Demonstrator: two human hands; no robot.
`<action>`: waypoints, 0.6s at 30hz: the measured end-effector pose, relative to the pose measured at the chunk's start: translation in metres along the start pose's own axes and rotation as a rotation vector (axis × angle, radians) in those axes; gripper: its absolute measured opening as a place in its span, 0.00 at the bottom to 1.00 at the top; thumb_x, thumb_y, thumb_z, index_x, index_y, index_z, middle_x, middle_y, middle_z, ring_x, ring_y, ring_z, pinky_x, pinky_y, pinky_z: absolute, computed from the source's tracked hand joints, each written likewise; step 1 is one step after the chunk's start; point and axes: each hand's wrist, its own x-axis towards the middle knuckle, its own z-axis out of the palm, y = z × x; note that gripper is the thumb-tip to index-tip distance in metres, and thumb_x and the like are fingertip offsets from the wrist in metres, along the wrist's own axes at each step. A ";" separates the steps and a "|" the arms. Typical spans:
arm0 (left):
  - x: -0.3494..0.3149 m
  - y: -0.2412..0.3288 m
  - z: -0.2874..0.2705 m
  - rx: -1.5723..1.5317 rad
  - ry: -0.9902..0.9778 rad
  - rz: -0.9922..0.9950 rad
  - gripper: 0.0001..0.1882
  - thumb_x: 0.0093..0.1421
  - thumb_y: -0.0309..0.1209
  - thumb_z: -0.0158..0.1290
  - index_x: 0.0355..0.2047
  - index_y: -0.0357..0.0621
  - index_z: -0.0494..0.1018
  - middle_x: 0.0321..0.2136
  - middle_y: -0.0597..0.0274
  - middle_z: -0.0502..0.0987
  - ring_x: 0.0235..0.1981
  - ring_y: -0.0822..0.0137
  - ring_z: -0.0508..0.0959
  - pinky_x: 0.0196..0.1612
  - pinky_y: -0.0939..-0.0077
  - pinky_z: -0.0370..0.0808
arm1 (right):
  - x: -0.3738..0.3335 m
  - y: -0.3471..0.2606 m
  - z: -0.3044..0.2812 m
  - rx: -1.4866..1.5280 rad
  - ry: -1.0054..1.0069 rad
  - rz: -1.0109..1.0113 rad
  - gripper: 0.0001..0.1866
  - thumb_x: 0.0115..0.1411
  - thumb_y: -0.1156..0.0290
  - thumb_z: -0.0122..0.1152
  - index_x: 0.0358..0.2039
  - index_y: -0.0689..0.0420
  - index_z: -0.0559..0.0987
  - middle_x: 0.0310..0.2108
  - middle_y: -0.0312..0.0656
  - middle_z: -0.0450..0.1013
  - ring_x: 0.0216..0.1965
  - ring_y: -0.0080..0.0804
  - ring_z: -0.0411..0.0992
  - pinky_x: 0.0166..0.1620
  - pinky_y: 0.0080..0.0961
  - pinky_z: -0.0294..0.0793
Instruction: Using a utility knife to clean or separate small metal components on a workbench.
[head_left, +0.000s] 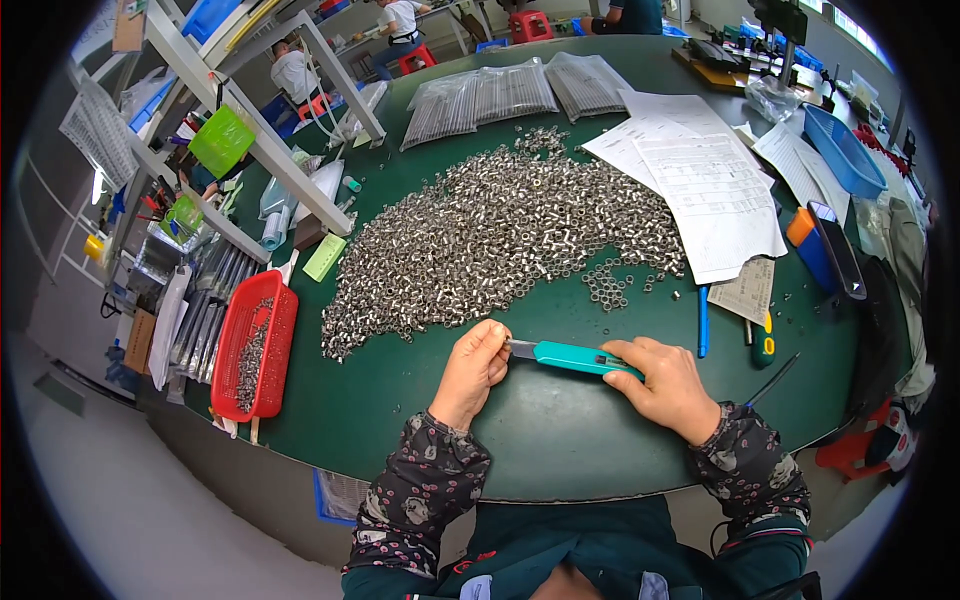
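My right hand (655, 385) is closed round the teal handle of a utility knife (570, 356), its thumb and forefinger on the slider end. The knife's bare blade points left and meets the fingertips of my left hand (477, 368). Those fingers are pinched together on something tiny at the blade's tip, mostly hidden by thumb and forefinger. Just beyond both hands spreads a large heap of small, shiny metal rings (490, 235), with a few loose ones (606, 287) at its right front edge.
A red plastic basket (275, 370) with metal pieces stands left. Bagged metal rods (510, 92) lie behind the heap. Paper sheets (710, 205), a blue pen (703, 322), a screwdriver (764, 342) and a phone (836, 250) lie right. A grey shelf frame (270, 150) rises at the left.
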 end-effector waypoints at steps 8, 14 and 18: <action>0.000 -0.001 0.000 -0.020 -0.009 -0.009 0.13 0.61 0.36 0.39 0.25 0.42 0.65 0.15 0.72 0.61 0.11 0.84 0.52 0.12 0.90 0.48 | 0.000 -0.003 -0.002 -0.060 0.017 -0.025 0.13 0.49 0.63 0.55 0.35 0.54 0.74 0.22 0.42 0.68 0.22 0.42 0.68 0.24 0.34 0.65; 0.000 0.001 0.003 -0.065 -0.018 0.003 0.13 0.61 0.37 0.39 0.26 0.41 0.65 0.15 0.71 0.61 0.11 0.84 0.53 0.12 0.90 0.48 | 0.001 0.008 0.005 0.122 0.027 -0.061 0.13 0.49 0.62 0.55 0.34 0.55 0.74 0.23 0.44 0.70 0.24 0.42 0.69 0.26 0.33 0.67; 0.001 0.001 -0.002 -0.114 -0.083 -0.027 0.11 0.61 0.35 0.39 0.28 0.41 0.64 0.16 0.69 0.61 0.11 0.83 0.54 0.11 0.91 0.49 | 0.001 0.005 0.002 0.158 -0.026 -0.018 0.13 0.49 0.63 0.55 0.34 0.55 0.75 0.25 0.45 0.71 0.26 0.43 0.69 0.29 0.33 0.68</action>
